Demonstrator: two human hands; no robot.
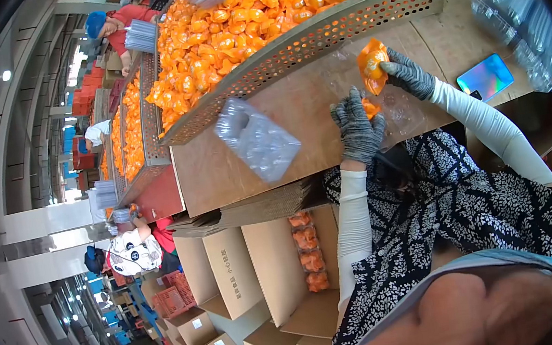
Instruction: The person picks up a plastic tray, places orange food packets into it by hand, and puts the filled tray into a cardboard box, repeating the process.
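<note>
My right hand (410, 74), in a grey striped glove, grips an orange plastic-wrapped packet (373, 67) between thumb and fingers above the table. Just below and left of it, my left hand (357, 128), gloved the same way, has its fingers curled at another orange packet (371, 107), which is partly hidden. A clear plastic tray (398, 114) lies under and beside the hands, partly covered by them. Left of my left hand lies a stack of clear plastic trays (257, 139). Beyond the hands, a perforated metal bin (316, 49) holds a heap of similar orange packets.
A phone (485, 78) lies right of my right hand, with stacked clear trays (526, 24) beyond it. Flat cardboard (263, 205) is stacked below the table edge. An open carton (274, 269) holds packed orange trays. Co-workers (135, 250) stand at the left and far back.
</note>
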